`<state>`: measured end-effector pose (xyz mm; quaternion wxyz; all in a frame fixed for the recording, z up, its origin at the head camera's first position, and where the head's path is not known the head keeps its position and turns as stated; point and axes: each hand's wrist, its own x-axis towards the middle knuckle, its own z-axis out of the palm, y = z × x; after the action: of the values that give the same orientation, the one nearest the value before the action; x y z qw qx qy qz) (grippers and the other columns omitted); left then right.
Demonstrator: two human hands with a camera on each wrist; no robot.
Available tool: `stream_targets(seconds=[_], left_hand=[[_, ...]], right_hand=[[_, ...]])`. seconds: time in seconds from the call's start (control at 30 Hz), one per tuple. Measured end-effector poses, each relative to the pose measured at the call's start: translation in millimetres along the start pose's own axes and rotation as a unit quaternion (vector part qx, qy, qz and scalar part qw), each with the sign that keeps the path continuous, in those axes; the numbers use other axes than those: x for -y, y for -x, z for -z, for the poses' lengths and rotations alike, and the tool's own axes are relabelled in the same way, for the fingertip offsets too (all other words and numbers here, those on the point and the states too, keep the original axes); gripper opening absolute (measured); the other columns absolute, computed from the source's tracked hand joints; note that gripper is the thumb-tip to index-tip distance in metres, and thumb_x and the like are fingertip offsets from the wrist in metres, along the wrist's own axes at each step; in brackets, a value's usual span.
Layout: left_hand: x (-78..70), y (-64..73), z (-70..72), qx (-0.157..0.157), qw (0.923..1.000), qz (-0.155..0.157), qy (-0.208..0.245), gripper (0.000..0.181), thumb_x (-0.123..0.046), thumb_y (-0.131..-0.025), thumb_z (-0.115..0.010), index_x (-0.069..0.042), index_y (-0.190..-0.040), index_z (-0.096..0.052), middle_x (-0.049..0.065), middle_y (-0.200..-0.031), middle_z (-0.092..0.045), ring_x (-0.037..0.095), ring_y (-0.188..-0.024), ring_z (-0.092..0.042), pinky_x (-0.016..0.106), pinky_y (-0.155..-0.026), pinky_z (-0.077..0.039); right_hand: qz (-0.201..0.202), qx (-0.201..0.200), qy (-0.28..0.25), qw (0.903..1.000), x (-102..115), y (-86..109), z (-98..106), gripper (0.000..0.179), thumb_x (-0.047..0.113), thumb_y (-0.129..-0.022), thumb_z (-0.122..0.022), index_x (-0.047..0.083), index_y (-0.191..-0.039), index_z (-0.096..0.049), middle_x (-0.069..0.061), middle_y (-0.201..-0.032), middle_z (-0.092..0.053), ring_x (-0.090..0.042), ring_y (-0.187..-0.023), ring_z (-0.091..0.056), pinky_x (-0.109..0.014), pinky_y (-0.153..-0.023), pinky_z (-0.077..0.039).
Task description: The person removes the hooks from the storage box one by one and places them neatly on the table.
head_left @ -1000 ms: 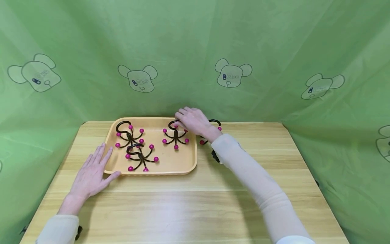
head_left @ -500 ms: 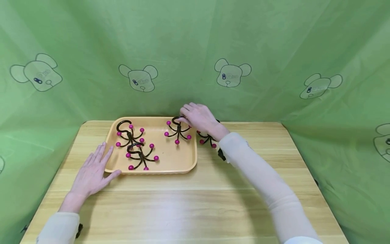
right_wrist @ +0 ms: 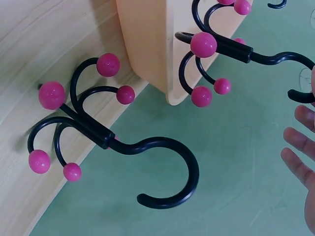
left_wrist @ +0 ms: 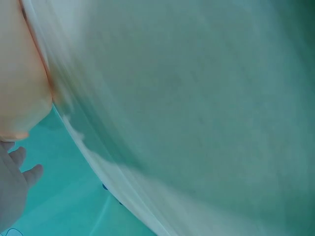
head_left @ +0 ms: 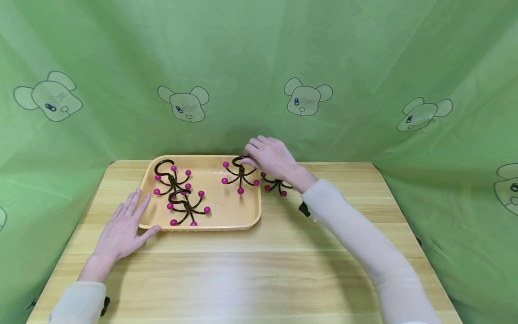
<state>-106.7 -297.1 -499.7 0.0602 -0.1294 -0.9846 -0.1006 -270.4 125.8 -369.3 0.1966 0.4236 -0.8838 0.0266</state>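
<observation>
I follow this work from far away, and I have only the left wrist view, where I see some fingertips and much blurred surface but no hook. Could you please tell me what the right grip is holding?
Observer: The right grip holds a black hook by its curved end.
Operator: Thank you. Is something similar near to it?
Observer: Yes, a similar hook rests on the wooden table, just right of the tray in the head view.
Operator: And do more of them exist elsewhere?
Observer: Two more, a rear hook and a front hook, are in the left part of the tray.
</observation>
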Motion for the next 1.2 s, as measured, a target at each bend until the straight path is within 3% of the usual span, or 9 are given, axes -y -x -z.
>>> stream_targets(seconds=[0.47, 0.77, 0.97, 1.2], left_hand=[[0.7, 0.6, -0.7, 0.004, 1.0000, 0.003, 0.002, 0.100, -0.066, -0.098, -0.057, -0.008, -0.169, -0.019, 0.028, -0.175, -0.015, 0.048, -0.161, -0.023, 0.068, -0.128, -0.025], [1.2, 0.0, -0.9, 0.003, 1.0000, 0.003, 0.003, 0.099, -0.066, -0.098, -0.058, -0.007, -0.169, -0.020, 0.028, -0.175, -0.015, 0.048, -0.161, -0.023, 0.068, -0.128, -0.026], [1.5, 0.1, -0.9, 0.003, 1.0000, 0.003, 0.001, 0.099, -0.066, -0.098, -0.057, -0.007, -0.169, -0.020, 0.028, -0.175, -0.015, 0.048, -0.161, -0.023, 0.068, -0.128, -0.026], [1.3, -0.3, -0.7, 0.002, 1.0000, 0.003, 0.003, 0.099, -0.066, -0.098, -0.058, -0.007, -0.169, -0.021, 0.028, -0.175, -0.016, 0.048, -0.161, -0.023, 0.068, -0.128, -0.026]], right_hand=[[0.023, -0.049, 0.042, 0.9976, 2.8, 30.9, 24.8, 0.032, 0.045, -0.099, -0.069, 0.014, -0.100, -0.073, -0.001, -0.096, -0.074, -0.021, -0.087, -0.067, -0.031, -0.070, -0.056], [0.049, -0.116, 0.050, 0.9908, -1.9, 56.2, 38.9, 0.034, 0.046, -0.092, -0.073, 0.012, -0.090, -0.067, -0.001, -0.086, -0.071, -0.022, -0.078, -0.063, -0.031, -0.062, -0.052], [0.052, -0.136, 0.055, 0.9879, -7.8, 72.7, 46.7, 0.038, 0.048, -0.095, -0.067, 0.011, -0.091, -0.069, -0.002, -0.086, -0.072, -0.023, -0.079, -0.066, -0.034, -0.064, -0.057], [0.042, -0.152, 0.053, 0.9860, -15.1, 93.2, 52.7, 0.059, 0.057, -0.109, -0.041, 0.010, -0.088, -0.068, -0.003, -0.083, -0.071, -0.024, -0.075, -0.065, -0.035, -0.060, -0.055]])
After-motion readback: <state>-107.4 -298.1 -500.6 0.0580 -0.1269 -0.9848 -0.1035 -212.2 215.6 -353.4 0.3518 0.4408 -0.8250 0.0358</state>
